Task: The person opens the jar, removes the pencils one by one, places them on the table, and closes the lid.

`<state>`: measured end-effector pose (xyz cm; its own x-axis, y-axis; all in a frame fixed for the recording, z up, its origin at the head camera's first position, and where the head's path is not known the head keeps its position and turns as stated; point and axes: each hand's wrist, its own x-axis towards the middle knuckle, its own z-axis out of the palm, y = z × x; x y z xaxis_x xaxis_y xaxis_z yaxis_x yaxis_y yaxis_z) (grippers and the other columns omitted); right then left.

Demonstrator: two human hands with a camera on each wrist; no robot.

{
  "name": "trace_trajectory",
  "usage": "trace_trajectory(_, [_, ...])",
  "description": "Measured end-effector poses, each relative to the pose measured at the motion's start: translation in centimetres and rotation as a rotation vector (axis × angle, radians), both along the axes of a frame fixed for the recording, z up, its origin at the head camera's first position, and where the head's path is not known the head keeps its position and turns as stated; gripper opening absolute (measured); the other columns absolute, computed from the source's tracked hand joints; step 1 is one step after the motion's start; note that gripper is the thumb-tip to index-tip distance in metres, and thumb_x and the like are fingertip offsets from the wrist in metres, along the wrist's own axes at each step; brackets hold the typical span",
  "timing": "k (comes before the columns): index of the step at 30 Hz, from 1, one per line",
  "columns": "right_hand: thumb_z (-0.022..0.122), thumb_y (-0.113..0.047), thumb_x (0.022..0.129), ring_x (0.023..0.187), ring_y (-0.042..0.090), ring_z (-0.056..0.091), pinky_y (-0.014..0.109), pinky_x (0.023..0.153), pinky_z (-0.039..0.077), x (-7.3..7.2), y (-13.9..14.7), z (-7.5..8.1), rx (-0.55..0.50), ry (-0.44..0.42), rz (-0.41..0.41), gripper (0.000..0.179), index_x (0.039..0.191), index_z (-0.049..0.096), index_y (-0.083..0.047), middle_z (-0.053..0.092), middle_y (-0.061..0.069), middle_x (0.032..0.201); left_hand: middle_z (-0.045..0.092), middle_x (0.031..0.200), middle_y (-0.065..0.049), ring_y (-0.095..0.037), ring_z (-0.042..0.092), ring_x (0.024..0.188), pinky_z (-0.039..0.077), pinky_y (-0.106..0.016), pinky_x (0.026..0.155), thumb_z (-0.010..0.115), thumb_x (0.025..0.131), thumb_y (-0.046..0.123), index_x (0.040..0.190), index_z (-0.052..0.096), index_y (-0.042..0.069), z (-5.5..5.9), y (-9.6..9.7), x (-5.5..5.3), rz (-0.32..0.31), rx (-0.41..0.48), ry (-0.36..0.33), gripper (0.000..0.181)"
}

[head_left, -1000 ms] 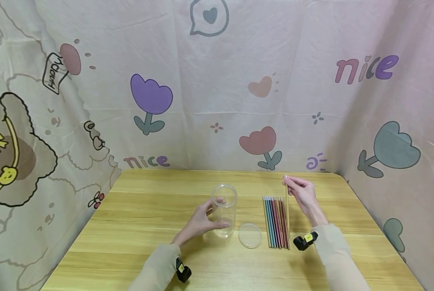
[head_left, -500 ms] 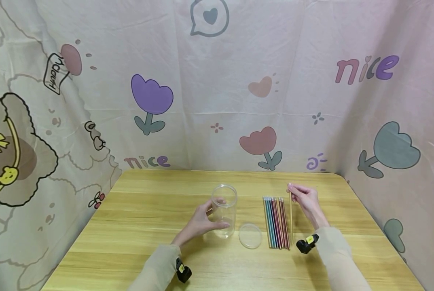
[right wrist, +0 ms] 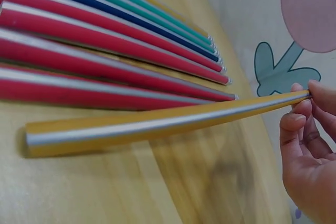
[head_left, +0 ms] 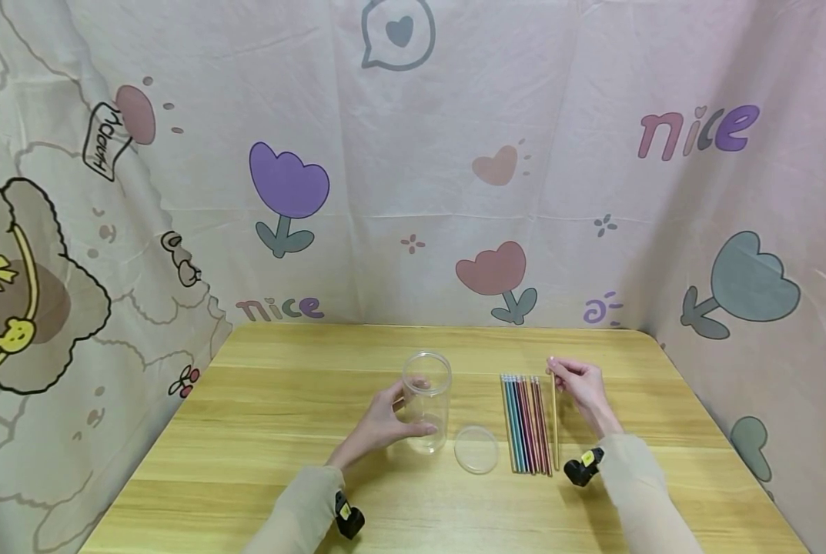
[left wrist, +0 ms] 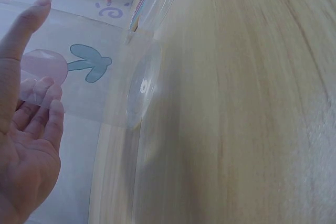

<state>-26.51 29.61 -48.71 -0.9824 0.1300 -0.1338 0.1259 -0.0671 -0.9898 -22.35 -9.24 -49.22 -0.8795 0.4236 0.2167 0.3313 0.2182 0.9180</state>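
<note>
A clear, lidless jar stands upright on the table, and my left hand holds it from the left, thumb in front and fingers behind. In the left wrist view its transparent base meets the wood. My right hand pinches the far end of a yellow pencil with a silver stripe. That pencil slants down beside the row of striped pencils, just right of it; the near end looks close to the tabletop. Red, navy, green and yellow ones show in the row.
A round clear lid lies flat between the jar and the pencil row. The wooden table ends at a printed cloth backdrop behind and at both sides.
My right hand has moved slightly right and lower, drawing the yellow pencil away from the row's right edge. The left hand and jar have stayed in place.
</note>
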Motion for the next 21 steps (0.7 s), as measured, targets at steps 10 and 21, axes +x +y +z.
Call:
trace_trajectory(10, [0.065, -0.01, 0.097, 0.067, 0.002, 0.059, 0.013, 0.06, 0.053, 0.1, 0.3, -0.2, 0.068, -0.055, 0.048, 0.022, 0.118, 0.071, -0.008, 0.073, -0.008, 0.083, 0.063, 0.139, -0.009, -0.033, 0.055, 0.134, 0.043, -0.054, 0.117, 0.09, 0.074, 0.018, 0.133, 0.057, 0.014, 0.0, 0.0, 0.0, 0.006, -0.004, 0.002, 0.068])
trace_trajectory(21, [0.064, -0.006, 0.096, 0.064, 0.003, 0.057, 0.015, 0.054, 0.05, -0.2, 0.0, -1.1, 0.182, -0.049, 0.083, 0.047, 0.135, 0.049, 0.016, 0.071, -0.005, 0.083, 0.062, 0.14, -0.01, -0.034, 0.055, 0.134, 0.042, -0.056, 0.118, 0.09, 0.074, 0.019, 0.133, 0.057, 0.014, -0.1, -0.1, -0.1, 0.004, -0.004, -0.011, 0.068])
